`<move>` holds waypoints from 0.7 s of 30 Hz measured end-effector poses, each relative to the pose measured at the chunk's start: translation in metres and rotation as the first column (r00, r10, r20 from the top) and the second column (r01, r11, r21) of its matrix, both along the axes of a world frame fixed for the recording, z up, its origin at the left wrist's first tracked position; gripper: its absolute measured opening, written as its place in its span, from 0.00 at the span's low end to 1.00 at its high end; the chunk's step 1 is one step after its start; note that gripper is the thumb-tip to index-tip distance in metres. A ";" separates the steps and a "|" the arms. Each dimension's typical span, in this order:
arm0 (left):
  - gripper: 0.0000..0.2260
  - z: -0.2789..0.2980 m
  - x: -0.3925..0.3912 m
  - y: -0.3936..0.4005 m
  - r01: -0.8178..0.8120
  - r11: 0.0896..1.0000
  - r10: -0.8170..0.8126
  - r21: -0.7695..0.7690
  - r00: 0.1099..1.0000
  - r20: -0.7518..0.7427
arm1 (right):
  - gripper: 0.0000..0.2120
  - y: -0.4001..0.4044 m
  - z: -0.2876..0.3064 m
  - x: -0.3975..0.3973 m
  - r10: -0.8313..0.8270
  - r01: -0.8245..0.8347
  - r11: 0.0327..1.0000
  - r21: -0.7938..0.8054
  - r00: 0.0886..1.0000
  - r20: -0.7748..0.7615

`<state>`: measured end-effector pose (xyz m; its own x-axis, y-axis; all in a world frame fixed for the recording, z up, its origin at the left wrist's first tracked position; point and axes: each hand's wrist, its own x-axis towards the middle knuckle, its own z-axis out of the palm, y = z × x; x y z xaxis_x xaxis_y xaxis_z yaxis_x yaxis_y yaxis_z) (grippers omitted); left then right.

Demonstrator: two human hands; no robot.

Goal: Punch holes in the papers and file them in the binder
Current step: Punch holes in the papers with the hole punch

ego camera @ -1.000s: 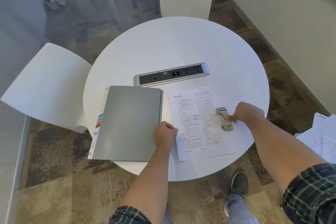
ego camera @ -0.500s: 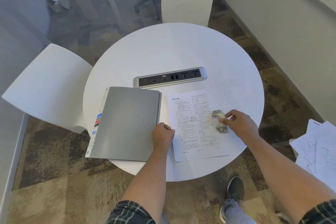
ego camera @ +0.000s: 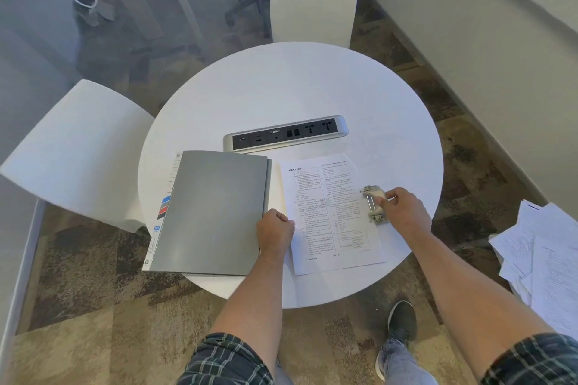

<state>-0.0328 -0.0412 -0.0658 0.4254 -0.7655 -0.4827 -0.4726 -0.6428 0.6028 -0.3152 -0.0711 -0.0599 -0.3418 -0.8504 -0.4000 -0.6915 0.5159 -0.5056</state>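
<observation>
Two white chairs (ego camera: pixel 78 153) sat around a round white table (ego camera: pixel 312 87), one on the left side and one at the far edge. On the table lay a closed grey binder (ego camera: pixel 212 212), with coloured index tabs poking out along its left edge, and right beside it to the right was a printed sheet of paper (ego camera: pixel 319 219). Just past both of them ran a silver power strip (ego camera: pixel 284 133) set into the tabletop. Off to the right, on the carpet, lay a messy pile of more papers (ego camera: pixel 544 247).

The person's left hand (ego camera: pixel 275 233) was curled into a loose fist, resting on the binder's lower right corner where it met the sheet. Their right hand (ego camera: pixel 403 211) was gripping a small metal hole punch (ego camera: pixel 373 203), which sat at the right edge of the sheet. Plaid sleeves (ego camera: pixel 225 362) were rolled up past the forearms.
</observation>
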 end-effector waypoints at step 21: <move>0.05 0.005 -0.008 -0.009 0.027 0.999 -0.028 0.034 1.000 0.010 | 0.11 -0.029 0.011 -0.040 -0.115 0.112 0.993 -0.044 0.988 -0.099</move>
<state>-0.0409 -0.0501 -0.0607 0.4097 -0.7600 -0.5045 -0.4966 -0.6497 0.5755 -0.3551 -0.1006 -0.0491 -0.4739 -0.8178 -0.3266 -0.6780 0.5755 -0.4572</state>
